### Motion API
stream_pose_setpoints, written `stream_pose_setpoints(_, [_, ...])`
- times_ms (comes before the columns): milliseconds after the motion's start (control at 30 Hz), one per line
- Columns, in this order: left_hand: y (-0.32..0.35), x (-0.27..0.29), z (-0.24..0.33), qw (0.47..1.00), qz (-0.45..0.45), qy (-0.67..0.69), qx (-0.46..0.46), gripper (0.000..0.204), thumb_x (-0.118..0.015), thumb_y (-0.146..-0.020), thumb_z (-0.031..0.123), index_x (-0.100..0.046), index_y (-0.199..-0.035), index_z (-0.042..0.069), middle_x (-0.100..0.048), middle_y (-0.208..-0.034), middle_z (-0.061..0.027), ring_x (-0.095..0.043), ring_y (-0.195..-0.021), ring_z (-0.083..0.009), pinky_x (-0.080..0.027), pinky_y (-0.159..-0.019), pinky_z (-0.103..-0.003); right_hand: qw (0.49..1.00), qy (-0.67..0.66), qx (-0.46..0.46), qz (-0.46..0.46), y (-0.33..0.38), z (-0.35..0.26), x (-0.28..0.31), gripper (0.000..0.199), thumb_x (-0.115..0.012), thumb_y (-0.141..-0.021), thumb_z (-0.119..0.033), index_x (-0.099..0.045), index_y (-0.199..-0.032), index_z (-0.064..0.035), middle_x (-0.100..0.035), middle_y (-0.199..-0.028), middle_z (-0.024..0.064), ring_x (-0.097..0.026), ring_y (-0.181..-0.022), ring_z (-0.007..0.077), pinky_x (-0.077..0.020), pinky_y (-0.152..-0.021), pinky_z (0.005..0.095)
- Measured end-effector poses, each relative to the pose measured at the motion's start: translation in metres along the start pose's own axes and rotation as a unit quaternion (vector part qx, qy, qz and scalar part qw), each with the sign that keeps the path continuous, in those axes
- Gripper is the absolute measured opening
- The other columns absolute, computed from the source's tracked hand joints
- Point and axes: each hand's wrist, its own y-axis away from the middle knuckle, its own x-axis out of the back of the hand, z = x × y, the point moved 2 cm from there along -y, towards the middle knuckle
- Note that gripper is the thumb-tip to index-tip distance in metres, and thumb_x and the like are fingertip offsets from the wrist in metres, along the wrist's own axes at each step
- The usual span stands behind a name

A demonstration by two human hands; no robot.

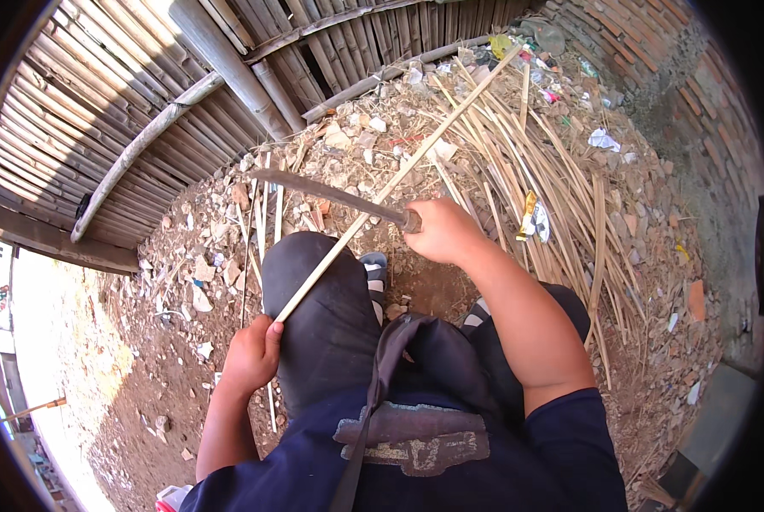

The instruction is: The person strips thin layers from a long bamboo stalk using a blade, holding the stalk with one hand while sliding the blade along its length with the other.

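Note:
A long pale bamboo strip [425,152] slants from my left hand, over my left knee, toward the pile at the far right. My left hand [253,353] is closed round its near end, thumb on top. My right hand [442,230] grips the handle of a machete [331,189], whose dark, slightly curved blade points left. The blade crosses the strip just beyond my knee; whether its edge bites into the strip I cannot tell. The tip of the handle shows at my fist, while most of it is hidden in my fingers.
Cut bamboo strips [561,188] lie in a heap at the right, with a crumpled wrapper [531,218] on them. A few thinner strips [271,205] lie left of my knee. A bamboo fence [100,119] rises at the left, a brick wall [715,154] at the right. Rubble litters the dirt.

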Motion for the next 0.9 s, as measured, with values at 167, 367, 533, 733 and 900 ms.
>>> stream_pose_setpoints(167, [-0.011, -0.013, 0.005, 0.999, 0.019, -0.005, 0.036, 0.035, -0.051, -0.108, 0.029, -0.053, -0.087, 0.001, -0.06, -0.071, -0.0272, -0.061, -0.069, -0.0507, -0.046, -0.062, -0.056, 0.997, -0.046, 0.005, -0.066, -0.015, 0.02, -0.005, 0.028, -0.072, -0.076, -0.025, -0.075, -0.1, -0.0093, -0.073, -0.092, 0.0213, -0.071, -0.093, 0.0408, -0.0567, -0.081, 0.0486])
stream_pose_setpoints(367, [0.002, -0.014, -0.005, 0.999, 0.051, -0.001, -0.005, 0.036, -0.049, -0.109, 0.03, -0.052, -0.087, 0.002, -0.059, -0.07, -0.0277, -0.061, -0.069, -0.0519, -0.046, -0.062, -0.057, 0.997, 0.039, 0.06, -0.01, 0.01, -0.03, 0.002, 0.025, -0.07, -0.077, -0.025, -0.075, -0.098, -0.0102, -0.074, -0.091, 0.0183, -0.071, -0.09, 0.0394, -0.0571, -0.08, 0.0491])
stream_pose_setpoints(533, [-0.012, -0.013, 0.009, 0.999, 0.046, -0.026, 0.005, 0.035, -0.051, -0.108, 0.031, -0.053, -0.088, 0.002, -0.062, -0.071, -0.0271, -0.062, -0.07, -0.052, -0.046, -0.061, -0.058, 0.999, 0.001, 0.033, -0.033, -0.004, -0.014, 0.001, 0.019, -0.069, -0.077, -0.023, -0.073, -0.089, -0.0101, -0.074, -0.088, 0.0171, -0.071, -0.087, 0.0395, -0.0571, -0.079, 0.051])
stream_pose_setpoints(733, [-0.004, -0.009, 0.005, 0.998, 0.04, -0.045, -0.013, 0.037, -0.051, -0.108, 0.032, -0.053, -0.086, 0.002, -0.062, -0.071, -0.0273, -0.062, -0.07, -0.0521, -0.047, -0.062, -0.058, 0.998, 0.049, 0.045, -0.02, 0.013, -0.03, -0.002, 0.023, -0.069, -0.077, -0.023, -0.075, -0.097, -0.0119, -0.074, -0.091, 0.0159, -0.072, -0.09, 0.0387, -0.057, -0.08, 0.0515])
stream_pose_setpoints(900, [-0.014, -0.014, 0.017, 0.999, 0.049, -0.02, -0.001, 0.037, -0.051, -0.108, 0.033, -0.053, -0.085, 0.003, -0.062, -0.07, -0.0271, -0.062, -0.069, -0.0521, -0.047, -0.061, -0.058, 0.999, 0.018, 0.013, 0.029, -0.011, 0.003, 0.005, 0.027, -0.072, -0.079, -0.024, -0.074, -0.101, -0.0085, -0.074, -0.092, 0.0176, -0.071, -0.093, 0.0392, -0.0575, -0.084, 0.0498])
